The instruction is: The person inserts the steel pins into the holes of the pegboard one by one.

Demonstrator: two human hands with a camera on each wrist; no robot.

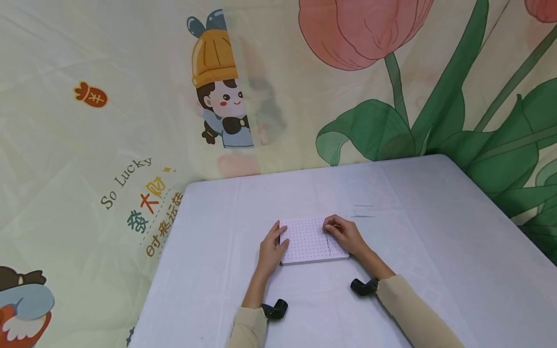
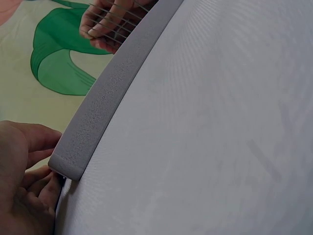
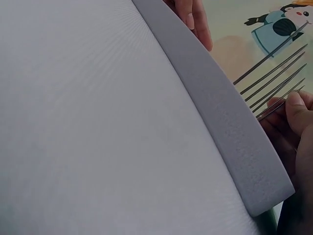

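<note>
A pale perforated board [image 1: 302,239] lies flat on the table, its surface covered in rows of small holes. My left hand [image 1: 272,249] grips its left edge, with fingertips over the top and others low at the corner [image 2: 66,166]. Over the right part of the board, my right hand [image 1: 344,233] pinches a thin dark needle near its upper end between thumb and fingers. Several similar needles [image 3: 271,53] stand up from the board beside it, slightly tilted. Whether the pinched needle's lower tip sits in a hole, I cannot tell.
Several thin needles [image 1: 363,216] lie on the white tablecloth [image 1: 209,261] behind and to the right of the board. A printed cloth with tulips and cartoon figures [image 1: 222,96] hangs behind the table. Each wrist wears a black camera [image 1: 275,309].
</note>
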